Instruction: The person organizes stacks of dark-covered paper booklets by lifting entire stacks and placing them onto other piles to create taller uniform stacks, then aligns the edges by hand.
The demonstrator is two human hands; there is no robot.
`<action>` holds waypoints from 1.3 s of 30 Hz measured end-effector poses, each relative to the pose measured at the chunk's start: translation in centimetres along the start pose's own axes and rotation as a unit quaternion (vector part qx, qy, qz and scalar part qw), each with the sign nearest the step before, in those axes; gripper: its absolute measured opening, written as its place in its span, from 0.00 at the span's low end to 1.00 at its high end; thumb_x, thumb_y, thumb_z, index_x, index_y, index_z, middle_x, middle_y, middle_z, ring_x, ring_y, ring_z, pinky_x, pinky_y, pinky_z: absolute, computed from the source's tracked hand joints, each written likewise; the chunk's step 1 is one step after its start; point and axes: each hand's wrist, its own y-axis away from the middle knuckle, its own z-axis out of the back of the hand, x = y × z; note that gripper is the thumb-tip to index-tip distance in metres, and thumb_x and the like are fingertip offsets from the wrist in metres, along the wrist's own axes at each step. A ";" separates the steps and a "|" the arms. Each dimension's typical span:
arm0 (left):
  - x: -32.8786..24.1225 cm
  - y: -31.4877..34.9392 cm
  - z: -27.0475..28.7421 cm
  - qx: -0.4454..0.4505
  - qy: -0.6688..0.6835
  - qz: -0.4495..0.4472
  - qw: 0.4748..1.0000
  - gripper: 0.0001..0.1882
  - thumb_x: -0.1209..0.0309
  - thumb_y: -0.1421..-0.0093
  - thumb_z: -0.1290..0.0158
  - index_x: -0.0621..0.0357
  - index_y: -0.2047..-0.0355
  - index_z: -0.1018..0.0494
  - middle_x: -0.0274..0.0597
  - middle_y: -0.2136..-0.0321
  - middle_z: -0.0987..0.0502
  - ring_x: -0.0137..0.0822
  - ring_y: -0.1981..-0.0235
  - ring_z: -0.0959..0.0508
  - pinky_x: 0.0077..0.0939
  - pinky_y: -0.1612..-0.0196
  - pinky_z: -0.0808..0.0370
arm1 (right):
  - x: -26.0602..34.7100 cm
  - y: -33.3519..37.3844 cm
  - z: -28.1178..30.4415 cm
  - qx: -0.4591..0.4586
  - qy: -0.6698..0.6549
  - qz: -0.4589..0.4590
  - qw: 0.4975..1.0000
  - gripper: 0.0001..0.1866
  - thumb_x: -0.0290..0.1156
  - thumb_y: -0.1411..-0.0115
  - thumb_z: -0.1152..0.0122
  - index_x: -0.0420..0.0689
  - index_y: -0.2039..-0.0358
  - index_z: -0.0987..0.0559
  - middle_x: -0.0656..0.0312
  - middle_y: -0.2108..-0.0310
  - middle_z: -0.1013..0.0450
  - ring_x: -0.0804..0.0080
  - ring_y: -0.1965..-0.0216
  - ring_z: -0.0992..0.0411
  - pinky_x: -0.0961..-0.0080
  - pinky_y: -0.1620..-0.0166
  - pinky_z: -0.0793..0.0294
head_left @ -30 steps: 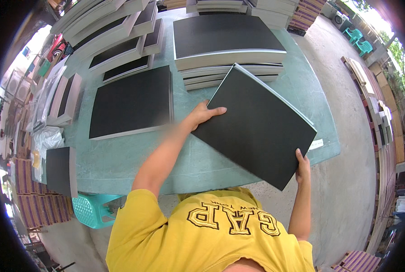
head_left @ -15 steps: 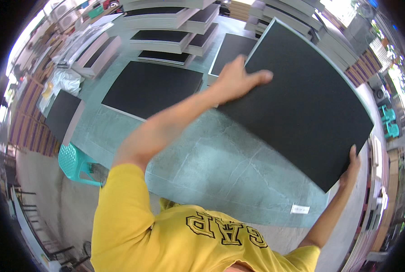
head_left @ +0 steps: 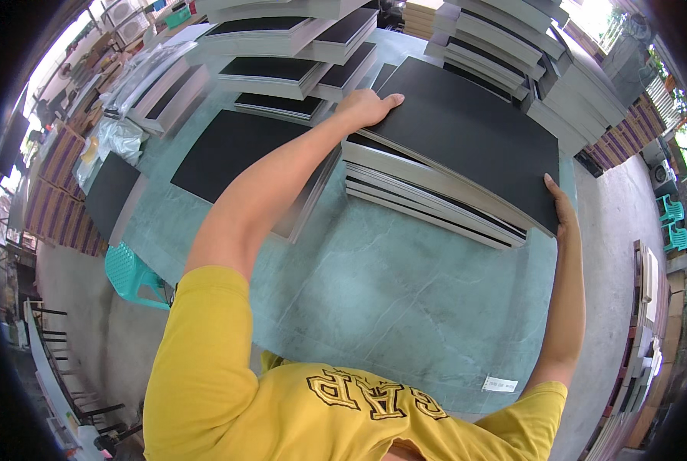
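Note:
A large flat black board (head_left: pixel 474 127) with a pale edge lies, slightly askew, on top of a stack of white-edged black boards (head_left: pixel 436 201) at the right of the table. My left hand (head_left: pixel 370 110) grips its left end, with the thumb on the black face. At the opposite end, my right hand (head_left: pixel 562 206) holds the right edge; its thumb shows on top and the other fingers are mostly hidden. Left of this stack, partly behind my left forearm, another black-topped stack (head_left: pixel 232 150) lies on the table.
Tall criss-crossed stacks of black boards (head_left: pixel 270 69) stand at the far side, with more pale-edged stacks (head_left: pixel 497 46) at far right. The grey-green table (head_left: pixel 389 307) bears a small white label (head_left: pixel 499 384) near its front edge. A turquoise plastic stool (head_left: pixel 132 276) stands at left.
The board was tilted up in my hands, its right end nearer me. Now it has swung away and come down onto the stack, both hands still on it.

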 end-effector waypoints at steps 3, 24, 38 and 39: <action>-0.4 1.4 0.5 -0.015 -0.027 0.033 0.999 0.41 0.35 0.49 0.55 0.68 0.62 0.25 0.58 0.61 0.24 0.50 0.58 0.24 0.38 0.56 0.28 | 0.2 -0.1 -0.4 -0.020 -0.006 -0.008 1.000 0.32 0.48 0.50 0.38 0.35 0.54 0.28 0.51 0.57 0.28 0.61 0.59 0.28 0.72 0.52 0.32; 3.5 10.2 -0.5 0.218 0.296 0.062 0.928 0.49 0.38 0.58 0.42 0.76 0.53 0.36 0.61 0.57 0.29 0.47 0.56 0.26 0.36 0.55 0.30 | -3.5 12.8 2.3 0.004 -0.187 -0.090 0.978 0.36 0.56 0.47 0.43 0.38 0.49 0.32 0.52 0.52 0.32 0.58 0.51 0.34 0.60 0.47 0.36; 5.7 14.9 -5.8 0.204 0.540 -0.012 0.817 0.57 0.45 0.56 0.38 0.64 0.38 0.56 0.55 0.47 0.36 0.41 0.48 0.32 0.31 0.46 0.36 | -19.6 26.7 -2.2 -0.096 -0.339 0.208 0.913 0.35 0.36 0.53 0.34 0.36 0.47 0.35 0.49 0.51 0.32 0.53 0.52 0.31 0.60 0.49 0.28; 5.6 15.3 -5.9 0.207 0.536 -0.012 0.818 0.56 0.46 0.56 0.37 0.63 0.38 0.55 0.54 0.47 0.36 0.41 0.49 0.31 0.31 0.46 0.36 | -20.3 28.3 -2.8 -0.112 -0.348 0.212 0.906 0.35 0.36 0.53 0.34 0.36 0.47 0.35 0.49 0.51 0.32 0.53 0.52 0.31 0.59 0.49 0.29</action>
